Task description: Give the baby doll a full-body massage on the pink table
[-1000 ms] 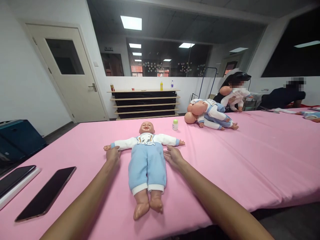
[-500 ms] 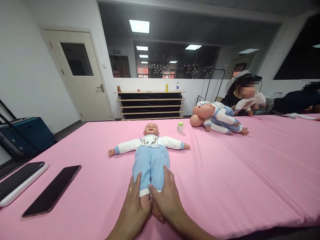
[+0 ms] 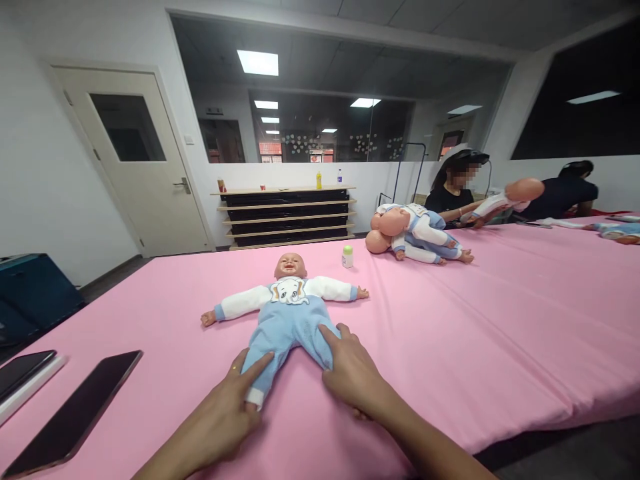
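Observation:
On its back on the pink tablecloth (image 3: 450,353) lies a baby doll (image 3: 287,319) in a white and light-blue outfit with an elephant on the chest. Its arms are stretched out and its legs are spread apart. My left hand (image 3: 230,400), with a ring on one finger, grips the leg on the left near the white cuff. The leg on the right is held by my right hand (image 3: 353,367), which hides that cuff and most of the foot. A small white bottle with a green cap (image 3: 347,257) stands beyond the doll's outstretched arm.
More baby dolls (image 3: 415,233) lie piled at the far right. Behind them a person (image 3: 450,190) holds another doll (image 3: 523,192); a second person (image 3: 565,190) sits further right. A dark phone (image 3: 75,413) and a phone on a white box (image 3: 30,383) lie on the left.
My hands have moved apart, and the doll's legs, together before, are now spread. The view has shifted right. The person behind has raised their doll.

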Tool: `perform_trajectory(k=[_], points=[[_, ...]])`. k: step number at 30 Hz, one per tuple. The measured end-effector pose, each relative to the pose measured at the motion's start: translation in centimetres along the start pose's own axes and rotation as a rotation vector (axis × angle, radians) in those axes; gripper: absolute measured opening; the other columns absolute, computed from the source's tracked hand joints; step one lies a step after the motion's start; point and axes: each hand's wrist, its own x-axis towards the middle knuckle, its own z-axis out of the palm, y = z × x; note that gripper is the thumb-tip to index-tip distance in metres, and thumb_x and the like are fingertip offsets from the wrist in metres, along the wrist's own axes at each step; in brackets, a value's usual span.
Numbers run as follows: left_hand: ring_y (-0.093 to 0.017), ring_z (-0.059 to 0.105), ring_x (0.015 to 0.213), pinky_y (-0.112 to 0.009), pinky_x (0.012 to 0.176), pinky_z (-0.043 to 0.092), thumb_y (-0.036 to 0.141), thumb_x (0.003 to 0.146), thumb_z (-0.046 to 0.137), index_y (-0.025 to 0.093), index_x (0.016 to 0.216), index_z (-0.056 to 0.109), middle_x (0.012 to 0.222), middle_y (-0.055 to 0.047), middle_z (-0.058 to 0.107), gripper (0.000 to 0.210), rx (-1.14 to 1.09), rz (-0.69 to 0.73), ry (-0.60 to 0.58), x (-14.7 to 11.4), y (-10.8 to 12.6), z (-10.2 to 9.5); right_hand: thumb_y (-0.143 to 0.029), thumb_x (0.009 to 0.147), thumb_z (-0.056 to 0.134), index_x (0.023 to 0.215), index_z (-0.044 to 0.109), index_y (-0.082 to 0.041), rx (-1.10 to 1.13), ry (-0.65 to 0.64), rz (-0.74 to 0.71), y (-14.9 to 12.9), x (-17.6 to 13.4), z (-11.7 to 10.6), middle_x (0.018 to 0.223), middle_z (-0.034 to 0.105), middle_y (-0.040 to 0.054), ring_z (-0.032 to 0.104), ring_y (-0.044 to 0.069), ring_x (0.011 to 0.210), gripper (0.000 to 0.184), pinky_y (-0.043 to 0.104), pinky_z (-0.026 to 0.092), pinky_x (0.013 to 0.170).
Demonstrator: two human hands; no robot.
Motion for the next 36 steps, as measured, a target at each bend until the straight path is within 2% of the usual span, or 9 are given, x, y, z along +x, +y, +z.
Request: perform_trajectory(k=[5, 9, 12, 20, 23, 26, 29, 32, 36], points=[[-0.026, 0.061, 0.110, -0.036, 0.086, 0.050, 0.013, 0.073, 0.046, 0.033, 0.150, 0.028, 0.161, -0.006, 0.006, 0.082, -0.016, -0.026, -0.119, -0.1, 0.7, 0.4, -0.010, 0.062, 0.051, 0.149, 0.027, -0.032, -0.069, -0.080, -0.012, 0.3, 0.0, 0.3, 0.131, 0.044, 0.0125, 0.052, 0.030, 0.109, 0.093, 0.036, 0.044, 0.083], [-0.026, 0.062, 0.107, -0.037, 0.084, 0.050, 0.013, 0.072, 0.046, 0.031, 0.151, 0.025, 0.159, -0.009, 0.014, 0.083, 0.032, -0.004, -0.118, 0.2, -0.1, 1.4, -0.012, 0.064, 0.051, 0.151, 0.021, -0.033, -0.043, -0.118, 0.011, 0.6, -0.1, 0.6, 0.140, 0.036, 0.0123, 0.049, 0.030, 0.117, 0.094, 0.037, 0.043, 0.089], [-0.029, 0.059, 0.114, -0.038, 0.086, 0.049, 0.012, 0.072, 0.046, 0.028, 0.151, 0.027, 0.156, -0.012, 0.025, 0.083, 0.090, 0.011, -0.077, 0.0, -0.3, 1.6, -0.012, 0.064, 0.052, 0.151, 0.020, -0.032, -0.015, -0.121, 0.024, 0.6, -0.3, 0.6, 0.139, 0.038, 0.0114, 0.049, 0.029, 0.118, 0.095, 0.036, 0.043, 0.091], [-0.028, 0.057, 0.122, -0.035, 0.092, 0.051, 0.017, 0.076, 0.049, 0.034, 0.146, 0.038, 0.155, -0.006, 0.033, 0.072, 0.168, 0.072, 0.013, 0.0, -1.5, 1.6, -0.021, 0.070, 0.057, 0.151, 0.024, -0.030, 0.147, -0.115, 0.013, 2.0, 0.1, 0.9, 0.137, 0.044, 0.0089, 0.048, 0.027, 0.122, 0.088, 0.035, 0.041, 0.098], [-0.029, 0.055, 0.124, -0.039, 0.094, 0.050, 0.030, 0.086, 0.044, 0.035, 0.149, 0.029, 0.159, -0.008, 0.022, 0.065, 0.186, 0.043, 0.018, -1.1, -2.1, 2.0, -0.028, 0.074, 0.059, 0.149, 0.029, -0.025, 0.213, -0.084, 0.009, 2.0, -1.2, 0.4, 0.138, 0.045, 0.0096, 0.049, 0.025, 0.122, 0.081, 0.035, 0.040, 0.101], [-0.029, 0.055, 0.125, -0.040, 0.092, 0.052, 0.041, 0.090, 0.040, 0.033, 0.153, 0.014, 0.161, -0.010, 0.010, 0.069, 0.241, -0.038, 0.008, -3.2, -2.6, 2.8, -0.032, 0.082, 0.056, 0.144, 0.037, -0.026, 0.228, -0.022, -0.008, 1.8, -3.4, -0.4, 0.138, 0.046, 0.0076, 0.047, 0.024, 0.125, 0.065, 0.037, 0.040, 0.104], [-0.029, 0.051, 0.128, -0.039, 0.092, 0.053, 0.048, 0.090, 0.041, 0.032, 0.153, 0.009, 0.160, -0.009, 0.015, 0.073, 0.300, -0.014, 0.033, -5.1, -3.2, 3.1, -0.040, 0.089, 0.051, 0.140, 0.041, -0.029, 0.202, 0.010, -0.028, 2.3, -5.2, -1.0, 0.141, 0.045, 0.0054, 0.043, 0.024, 0.130, 0.053, 0.039, 0.039, 0.108], [-0.028, 0.045, 0.134, -0.041, 0.098, 0.050, 0.051, 0.090, 0.041, 0.031, 0.153, 0.010, 0.157, -0.006, 0.028, 0.073, 0.341, 0.054, 0.158, -4.4, -4.6, 1.7, -0.049, 0.091, 0.047, 0.141, 0.039, -0.028, 0.147, 0.068, -0.005, 4.2, -4.9, -1.3, 0.146, 0.041, 0.0057, 0.040, 0.025, 0.134, 0.055, 0.042, 0.037, 0.110], [-0.029, 0.043, 0.134, -0.046, 0.105, 0.043, 0.044, 0.092, 0.039, 0.024, 0.151, 0.022, 0.151, -0.010, 0.039, 0.065, 0.397, 0.080, 0.348, 1.5, -7.6, -2.8, -0.046, 0.091, 0.047, 0.137, 0.044, -0.023, -0.024, 0.230, -0.034, 8.4, -0.1, -2.0, 0.141, 0.048, 0.0077, 0.045, 0.026, 0.129, 0.052, 0.044, 0.039, 0.108]])
